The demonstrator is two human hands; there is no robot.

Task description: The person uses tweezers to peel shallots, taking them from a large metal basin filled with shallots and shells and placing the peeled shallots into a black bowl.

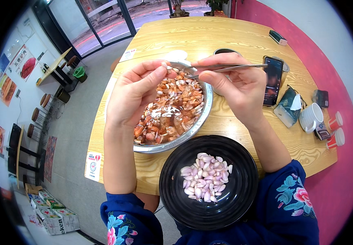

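Observation:
My left hand [136, 87] pinches a small pale garlic clove [169, 68] between thumb and fingertips. My right hand [240, 85] grips metal tweezers [230, 68], their tips pointing left towards the clove. Both hands are raised above a steel basin [207, 105]. Brownish water and many unpeeled garlic cloves with loose skins [176, 104] fill the basin. Nearer to me, a black ribbed plate [237, 183] reaches over the table's near edge. A heap of peeled, pinkish-white garlic cloves [205, 177] lies in its middle.
On the wooden table [225, 119], a phone [273, 81] leans upright at right. Beside it are a tissue pack [288, 107], a white mug [311, 116] and red-and-white cups [335, 137]. A dark-rimmed round container [225, 51] stands behind my right hand. Drink cartons [54, 217] sit on the floor.

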